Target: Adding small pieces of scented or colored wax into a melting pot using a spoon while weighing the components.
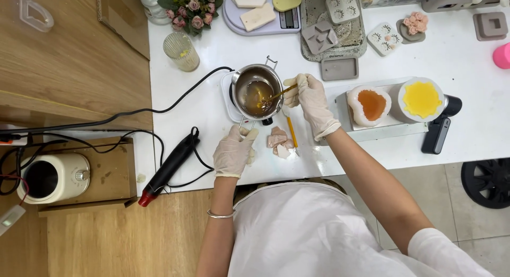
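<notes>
Head view, looking down on the white worktop [467,59].

My right hand [311,99], in a thin pale glove, is closed on a slim wooden stick [279,94] whose tip is down in the small stainless-steel melting pot [257,91]. My left hand [234,152], gloved the same, is clamped on the pot's handle at the pot's 6 o'clock. The pot sits on a small round white hotplate [229,99] near the middle of the worktop; a black cable [159,104] runs off it toward 9 o'clock.

Pot contents: amber, glossy liquid with a brighter yellow patch at the stick tip. Depth I cannot judge.

Handling note (my judgement): keep the left hand firm so the pot does not twist on the plate; stir slow and low, tip under the surface, away from the rim, to avoid splashes.

Nearby: pale pink waxy chunks [279,141] and an orange pencil-like stick [292,132] at the pot's 5 o'clock; two round white moulds, one filled orange [372,104], one filled yellow [422,99], at 3 o'clock; a black heat gun [170,168] at 7 o'clock.
</notes>
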